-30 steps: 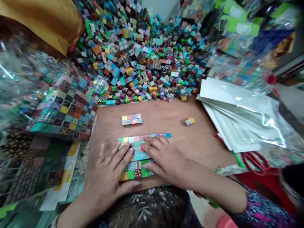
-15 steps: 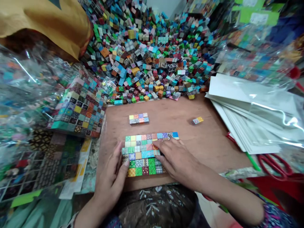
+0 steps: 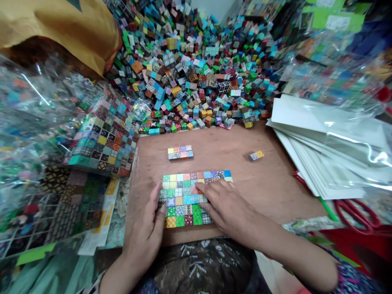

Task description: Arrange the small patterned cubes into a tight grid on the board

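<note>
A grid of cubes (image 3: 183, 200) sat on the wooden board (image 3: 254, 192), a short cube row (image 3: 180, 153) behind it, a small cube strip (image 3: 256, 155) behind-right. A cube heap (image 3: 196, 81) lay beyond the board, a paper stack (image 3: 318, 151) right, bagged cubes (image 3: 105, 143) left.

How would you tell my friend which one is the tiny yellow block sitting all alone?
Find the brown wooden board under the huge heap of colourful cubes. Near its far edge, toward the stack of white sheets, lies a tiny yellow-topped block. It sits alone, while the other cubes on the board are packed in rows.
</note>
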Demonstrator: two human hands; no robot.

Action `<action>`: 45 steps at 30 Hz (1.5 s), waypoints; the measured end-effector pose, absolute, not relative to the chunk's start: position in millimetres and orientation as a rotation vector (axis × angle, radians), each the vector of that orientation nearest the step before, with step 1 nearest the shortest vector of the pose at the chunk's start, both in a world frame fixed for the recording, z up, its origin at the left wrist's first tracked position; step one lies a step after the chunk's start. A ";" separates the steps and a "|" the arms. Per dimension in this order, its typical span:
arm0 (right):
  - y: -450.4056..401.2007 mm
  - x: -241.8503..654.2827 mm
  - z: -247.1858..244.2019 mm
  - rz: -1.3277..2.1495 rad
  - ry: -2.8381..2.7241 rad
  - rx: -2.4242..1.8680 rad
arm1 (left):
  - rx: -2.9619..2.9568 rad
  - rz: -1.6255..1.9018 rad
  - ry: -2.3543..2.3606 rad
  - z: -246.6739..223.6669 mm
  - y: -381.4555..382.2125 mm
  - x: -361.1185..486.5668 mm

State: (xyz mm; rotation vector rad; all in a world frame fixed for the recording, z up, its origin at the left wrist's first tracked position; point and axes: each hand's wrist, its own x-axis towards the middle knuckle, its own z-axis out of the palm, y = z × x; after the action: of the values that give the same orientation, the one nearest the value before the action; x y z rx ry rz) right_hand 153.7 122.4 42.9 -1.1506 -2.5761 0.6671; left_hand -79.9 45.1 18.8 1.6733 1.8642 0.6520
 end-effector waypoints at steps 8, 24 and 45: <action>125.3 154.6 50.7 0.553 -2.627 -1.177 | 1.910 0.633 1.860 24.8 48.5 -76.8; 114.4 146.4 49.8 0.285 -2.830 -0.919 | 2.896 0.374 1.488 26.5 68.0 -92.0; 215.9 251.6 30.3 0.272 -2.576 -1.783 | 1.973 0.643 1.741 43.9 158.6 -106.4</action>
State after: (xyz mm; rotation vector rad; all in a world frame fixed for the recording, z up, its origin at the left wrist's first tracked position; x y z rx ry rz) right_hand 251.6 215.9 30.3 -1.7825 -2.5756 0.2717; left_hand -106.4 158.6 43.9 1.9735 1.7415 0.6426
